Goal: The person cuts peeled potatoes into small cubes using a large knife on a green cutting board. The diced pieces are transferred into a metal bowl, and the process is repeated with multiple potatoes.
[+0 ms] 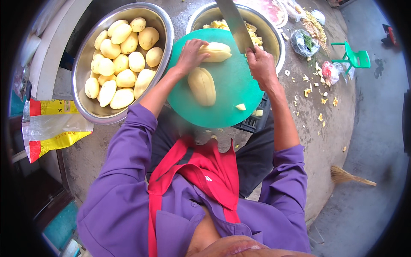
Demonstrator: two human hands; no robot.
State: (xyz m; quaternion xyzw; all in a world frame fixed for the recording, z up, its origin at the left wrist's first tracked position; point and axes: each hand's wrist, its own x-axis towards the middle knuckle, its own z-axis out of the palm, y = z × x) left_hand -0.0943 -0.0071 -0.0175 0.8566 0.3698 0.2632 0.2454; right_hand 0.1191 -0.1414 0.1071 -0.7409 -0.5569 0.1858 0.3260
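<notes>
Concrete ground [321, 145], scattered with scraps [307, 93], surrounds a round green board [235, 90] at upper centre. My left hand [191, 55] curls over a pale cut potato [219, 53] near the board's top, likely to stop it rolling; my right hand [262, 66] grips a cleaver [235, 25], blade raised, probably sparing those fingers.

A green chair [360, 59] stands on the grey floor [325, 145].

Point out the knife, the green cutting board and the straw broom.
Knife [237, 26]: head view, middle of the blade.
Green cutting board [235, 83]: head view, bare right part of its top.
Straw broom [343, 176]: head view, its fanned straw end.
</notes>
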